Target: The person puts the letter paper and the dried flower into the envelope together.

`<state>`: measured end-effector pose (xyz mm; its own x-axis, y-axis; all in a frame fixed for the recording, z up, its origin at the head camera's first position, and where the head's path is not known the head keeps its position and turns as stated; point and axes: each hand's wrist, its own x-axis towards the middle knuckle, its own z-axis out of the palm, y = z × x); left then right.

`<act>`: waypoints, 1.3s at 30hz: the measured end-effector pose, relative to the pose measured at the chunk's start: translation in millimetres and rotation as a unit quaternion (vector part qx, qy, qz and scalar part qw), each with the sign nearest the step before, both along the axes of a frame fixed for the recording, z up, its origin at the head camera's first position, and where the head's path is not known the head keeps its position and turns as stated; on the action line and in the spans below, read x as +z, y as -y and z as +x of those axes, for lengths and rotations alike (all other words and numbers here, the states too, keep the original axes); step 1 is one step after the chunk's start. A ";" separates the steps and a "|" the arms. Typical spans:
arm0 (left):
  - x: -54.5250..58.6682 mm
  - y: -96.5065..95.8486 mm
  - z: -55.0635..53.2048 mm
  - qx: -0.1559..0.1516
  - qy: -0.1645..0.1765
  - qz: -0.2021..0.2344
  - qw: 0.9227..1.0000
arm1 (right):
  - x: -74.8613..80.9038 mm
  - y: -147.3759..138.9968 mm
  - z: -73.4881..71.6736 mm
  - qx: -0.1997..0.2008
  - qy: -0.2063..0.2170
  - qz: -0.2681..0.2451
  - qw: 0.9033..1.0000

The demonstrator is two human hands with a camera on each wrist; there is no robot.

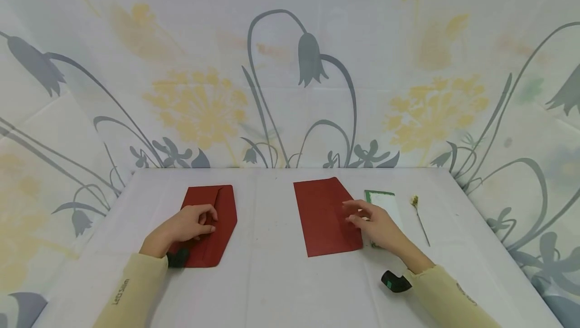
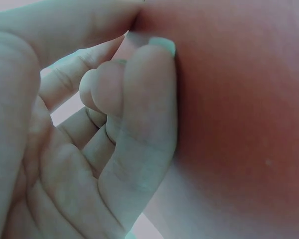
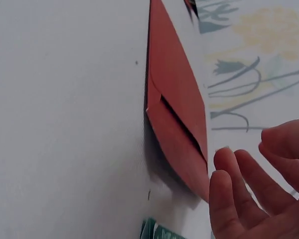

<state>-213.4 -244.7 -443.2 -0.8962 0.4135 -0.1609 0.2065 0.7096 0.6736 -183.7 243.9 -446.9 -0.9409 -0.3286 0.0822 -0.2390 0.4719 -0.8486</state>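
A red envelope (image 1: 222,235) lies on the left of the table with its pointed flap towards the right. Over its middle is my left hand (image 1: 190,222), fingers loosely curled, and nothing shows between them. In the left wrist view the bent fingers of that hand (image 2: 104,114) overlap the red paper (image 2: 239,109). Farther right lies a second red envelope (image 1: 319,217), its flap unfolded to the right. My right hand (image 1: 378,224) is by that flap with relaxed, slightly bent fingers. The right wrist view has the fingers (image 3: 224,199) beside the envelope (image 3: 177,84), holding nothing.
Partly covered by my right hand is a white card with a green border (image 1: 382,202). To its right lies a small dried flower (image 1: 419,212) on a thin stem. A white cloth covers the table (image 1: 272,292), and a flower-printed curtain (image 1: 290,106) hangs behind.
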 end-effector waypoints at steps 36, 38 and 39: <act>21.3 -31.5 2.6 -0.062 -0.089 0.013 0.994 | -0.3 -15.8 -0.2 0.170 -0.133 0.309 0.926; 22.8 -40.2 2.6 -0.072 -0.095 0.009 0.993 | -1.4 -16.2 -0.3 0.170 -0.130 0.311 0.926; 23.3 -45.1 2.4 -0.077 -0.094 0.009 0.993 | -2.2 -16.5 -0.4 0.170 -0.129 0.311 0.926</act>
<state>-211.0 -199.6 -419.9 -0.8355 0.5494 0.0113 0.4348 0.6482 0.6251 -184.2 260.3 -449.1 -0.7499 -0.6614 -0.0146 -0.6202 0.7105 -0.3325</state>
